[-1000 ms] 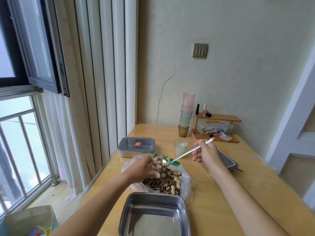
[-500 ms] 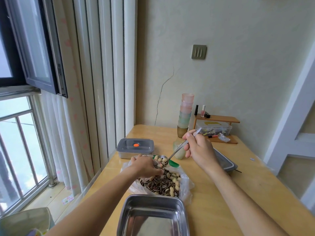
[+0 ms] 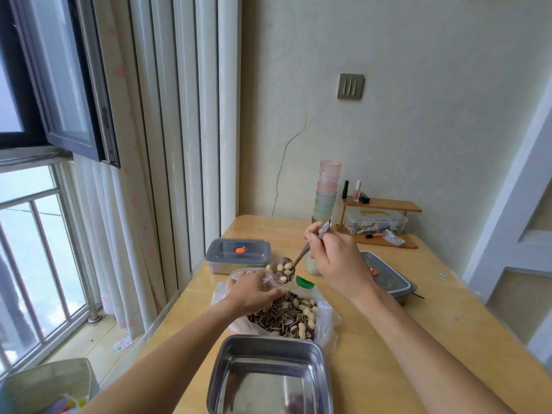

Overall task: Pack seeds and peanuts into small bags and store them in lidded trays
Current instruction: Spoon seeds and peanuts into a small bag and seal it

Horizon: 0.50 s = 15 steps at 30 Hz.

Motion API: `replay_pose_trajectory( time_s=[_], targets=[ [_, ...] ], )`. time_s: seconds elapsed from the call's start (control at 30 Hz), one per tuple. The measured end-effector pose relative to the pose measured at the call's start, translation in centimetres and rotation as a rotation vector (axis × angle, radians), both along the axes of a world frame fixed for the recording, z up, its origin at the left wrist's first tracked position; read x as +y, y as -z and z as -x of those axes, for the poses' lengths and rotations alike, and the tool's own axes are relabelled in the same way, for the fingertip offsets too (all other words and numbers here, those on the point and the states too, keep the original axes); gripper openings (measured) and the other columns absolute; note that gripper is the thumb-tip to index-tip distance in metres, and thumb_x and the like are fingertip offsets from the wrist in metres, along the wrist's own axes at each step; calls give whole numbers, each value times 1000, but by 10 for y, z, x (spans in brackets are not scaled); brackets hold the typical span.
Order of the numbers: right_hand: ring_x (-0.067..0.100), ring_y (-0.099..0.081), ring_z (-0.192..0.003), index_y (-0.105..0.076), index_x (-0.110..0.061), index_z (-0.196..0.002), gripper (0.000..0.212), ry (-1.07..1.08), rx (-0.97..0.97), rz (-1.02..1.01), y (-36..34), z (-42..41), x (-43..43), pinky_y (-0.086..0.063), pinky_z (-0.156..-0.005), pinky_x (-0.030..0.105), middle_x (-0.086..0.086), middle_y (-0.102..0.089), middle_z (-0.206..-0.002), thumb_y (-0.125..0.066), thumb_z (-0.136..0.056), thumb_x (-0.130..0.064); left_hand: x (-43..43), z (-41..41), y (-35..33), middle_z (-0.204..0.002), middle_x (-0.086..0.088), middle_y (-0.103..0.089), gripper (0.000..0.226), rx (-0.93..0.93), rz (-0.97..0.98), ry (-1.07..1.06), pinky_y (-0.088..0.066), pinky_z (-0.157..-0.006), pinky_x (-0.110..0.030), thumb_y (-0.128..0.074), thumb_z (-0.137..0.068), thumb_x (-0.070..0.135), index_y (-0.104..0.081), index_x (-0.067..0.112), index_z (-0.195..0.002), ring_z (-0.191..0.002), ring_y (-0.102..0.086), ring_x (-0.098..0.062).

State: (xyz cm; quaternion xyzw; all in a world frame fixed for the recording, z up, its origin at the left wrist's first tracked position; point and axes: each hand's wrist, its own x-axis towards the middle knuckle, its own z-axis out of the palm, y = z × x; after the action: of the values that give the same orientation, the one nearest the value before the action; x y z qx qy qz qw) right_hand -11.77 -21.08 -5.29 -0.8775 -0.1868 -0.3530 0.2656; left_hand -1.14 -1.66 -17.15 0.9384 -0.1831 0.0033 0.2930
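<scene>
Stainless-steel spoon (image 3: 299,256), its bowl heaped with peanuts and striped sunflower seeds, gripped by the handle in the curled fingers of the right hand (image 3: 334,261). The bowl tilts down over a small clear bag (image 3: 270,278), which the left hand (image 3: 254,291) pinches at its mouth, fingers closed on the plastic. Both hands are above a large open plastic bag (image 3: 327,312) lying on the wooden surface (image 3: 418,324) and holding the mixed seeds and peanuts (image 3: 286,318). Nearest the viewer, just beside that bag, stands an open steel tray (image 3: 268,339). A lidded tray (image 3: 239,258) with an orange spot sits beyond the left hand. A second lidded tray (image 3: 391,279) lies beyond the right forearm. At the wall stand stacked cups (image 3: 327,192) and a small wooden shelf (image 3: 385,205).
</scene>
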Motion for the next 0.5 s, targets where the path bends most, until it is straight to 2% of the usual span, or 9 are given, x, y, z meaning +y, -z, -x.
replay_pose_trajectory(
  time_s=[0.03,0.1,0.17,0.3,0.5],
  targets=[
    [22,-61,-72,-62,-8,-97,22,-8,9,0,0,0,1,-50,-73,45,3,-64,-79,-46,-109,-16,0,2,-1,-106,7,-71,71,7,20,7,-38,-108,-49,-50,-71,90,-63,30,-106,-115,-59,-23],
    [26,-63,-71,-61,-7,-98,23,-34,40,-11,0,-1,3,-52,-69,50,8,-65,-78,-45,-109,-18,0,2,0,-105,6,-71,82,39,60,30,-44,-105,-49,-47,-64,95,-62,27,-108,-110,-61,-22],
    [25,-64,-71,-62,-6,-98,23,-37,49,-14,0,-2,3,-53,-69,51,9,-66,-81,-45,-109,-17,0,4,-1,-106,4,-70,84,54,68,33,-46,-103,-48,-49,-64,94,-62,24,-110,-109,-61,-23],
    [21,-62,-71,-64,-6,-100,21,1,3,-22,0,-2,1,-49,-74,44,5,-66,-84,-47,-109,-14,-1,7,-3,-109,5,-68,58,53,98,34,-47,-100,-41,-65,-84,72,-61,23,-114,-108,-62,-19],
    [24,-62,-73,-60,-8,-100,28,-78,63,55,-2,2,5,-48,-71,45,8,-65,-83,-40,-108,-26,-3,7,-2,-104,2,-70,55,58,128,47,-50,-84,-34,-69,-87,65,-61,19,-116,-98,-63,-17]
  ],
)
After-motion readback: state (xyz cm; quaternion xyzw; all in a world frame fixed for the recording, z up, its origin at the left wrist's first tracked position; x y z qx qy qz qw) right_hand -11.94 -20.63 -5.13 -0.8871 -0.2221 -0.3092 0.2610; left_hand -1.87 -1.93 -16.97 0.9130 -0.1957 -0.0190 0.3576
